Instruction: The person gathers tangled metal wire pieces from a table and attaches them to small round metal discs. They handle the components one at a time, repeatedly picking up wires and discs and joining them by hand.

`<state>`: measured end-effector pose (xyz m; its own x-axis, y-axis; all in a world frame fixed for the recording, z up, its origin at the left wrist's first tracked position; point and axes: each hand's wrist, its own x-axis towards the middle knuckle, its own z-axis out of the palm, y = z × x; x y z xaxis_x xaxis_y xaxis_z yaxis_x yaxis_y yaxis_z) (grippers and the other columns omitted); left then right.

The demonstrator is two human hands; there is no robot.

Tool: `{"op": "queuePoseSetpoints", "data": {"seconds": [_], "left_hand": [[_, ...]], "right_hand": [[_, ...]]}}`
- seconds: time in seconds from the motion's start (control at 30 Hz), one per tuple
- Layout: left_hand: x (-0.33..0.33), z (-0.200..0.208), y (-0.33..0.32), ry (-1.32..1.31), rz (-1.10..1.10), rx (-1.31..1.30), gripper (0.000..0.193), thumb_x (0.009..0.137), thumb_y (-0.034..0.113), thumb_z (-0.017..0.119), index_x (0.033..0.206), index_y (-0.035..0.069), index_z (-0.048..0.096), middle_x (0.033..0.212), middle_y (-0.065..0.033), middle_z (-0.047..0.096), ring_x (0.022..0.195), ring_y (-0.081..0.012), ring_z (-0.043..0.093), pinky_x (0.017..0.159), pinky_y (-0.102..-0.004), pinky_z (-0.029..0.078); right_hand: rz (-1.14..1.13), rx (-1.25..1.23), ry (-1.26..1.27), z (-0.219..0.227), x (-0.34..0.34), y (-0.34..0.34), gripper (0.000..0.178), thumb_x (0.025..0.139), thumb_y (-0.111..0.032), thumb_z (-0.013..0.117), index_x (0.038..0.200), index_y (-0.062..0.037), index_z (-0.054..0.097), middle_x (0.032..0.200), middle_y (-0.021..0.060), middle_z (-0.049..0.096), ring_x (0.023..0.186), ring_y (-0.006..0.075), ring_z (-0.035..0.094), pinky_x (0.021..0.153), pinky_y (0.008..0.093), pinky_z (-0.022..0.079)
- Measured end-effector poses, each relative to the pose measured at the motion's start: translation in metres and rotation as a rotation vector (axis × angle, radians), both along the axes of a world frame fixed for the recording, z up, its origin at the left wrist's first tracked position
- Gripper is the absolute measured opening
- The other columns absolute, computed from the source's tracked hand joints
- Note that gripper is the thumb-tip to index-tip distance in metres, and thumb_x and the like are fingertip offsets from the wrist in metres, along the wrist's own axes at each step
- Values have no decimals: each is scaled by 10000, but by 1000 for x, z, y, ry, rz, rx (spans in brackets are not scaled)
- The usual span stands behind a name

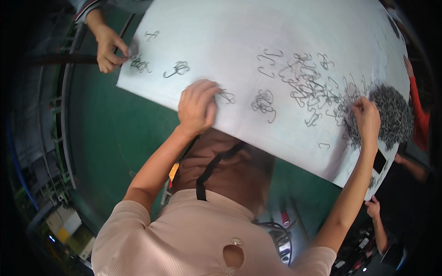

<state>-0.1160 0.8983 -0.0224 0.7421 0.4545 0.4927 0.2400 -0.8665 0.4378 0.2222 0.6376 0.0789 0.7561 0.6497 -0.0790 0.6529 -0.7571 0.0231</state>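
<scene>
Thin, dark metal hooks lie on a white tabletop (244, 46). Over the near edge my left hand (198, 106) curls its fingers, the fingertips beside a small cluster of hooks (227, 96); what they hold, if anything, is hidden. My right hand (367, 120) pinches at the metal hooks (352, 92) by the left side of a dense dark heap (391, 112). Between my hands are a tangled bunch of hooks (263, 101) and a wide loose scatter of hooks (309, 85).
Another person's hand (109, 48) reaches to a small pile of hooks (139, 64) at the far left corner. At right are a co-worker's red sleeve (420, 115) and another hand (374, 208) at the table edge. Green floor (106, 138) shows below.
</scene>
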Motion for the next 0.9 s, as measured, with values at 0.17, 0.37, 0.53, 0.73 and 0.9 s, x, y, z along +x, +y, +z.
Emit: {"op": "queuePoseSetpoints", "data": {"seconds": [0.17,0.37,0.53,0.73,0.9], "left_hand": [[-4,2,0,-54,-11,-42,345,665,-27,577,991,72,636,1050,-79,631,1031,-300,589,866,-393,455],[-16,-6,10,-329,-6,-335,336,737,-81,491,1033,27,607,1089,-150,596,1065,-303,565,900,-369,455],[-12,-10,8,-316,-52,-420,351,821,-106,405,1116,0,562,1168,-158,536,1109,-259,535,981,-333,416],[-11,-36,10,-269,-28,-458,337,885,-76,395,1192,-40,529,1215,-146,546,1141,-244,531,999,-343,412],[-9,-28,3,-184,-81,-180,298,889,-91,427,1145,-38,570,1172,-136,581,1093,-260,550,920,-345,430]], "right_hand": [[-369,767,360,-46,19,-41,160,836,-110,713,949,-11,659,911,48,683,874,174,666,665,279,486],[-571,830,502,-60,-10,-49,118,830,-127,713,918,-50,700,880,27,683,792,148,641,605,252,466],[-448,719,316,-38,-22,-64,177,831,-165,707,971,-57,696,831,5,679,719,77,627,568,210,413],[-493,1007,326,-40,-58,-113,226,818,-194,727,985,-43,719,743,62,679,520,111,605,557,252,465],[-831,1105,247,-47,-80,-194,210,854,-100,669,1040,-5,695,844,45,682,599,97,621,497,222,447]]}}
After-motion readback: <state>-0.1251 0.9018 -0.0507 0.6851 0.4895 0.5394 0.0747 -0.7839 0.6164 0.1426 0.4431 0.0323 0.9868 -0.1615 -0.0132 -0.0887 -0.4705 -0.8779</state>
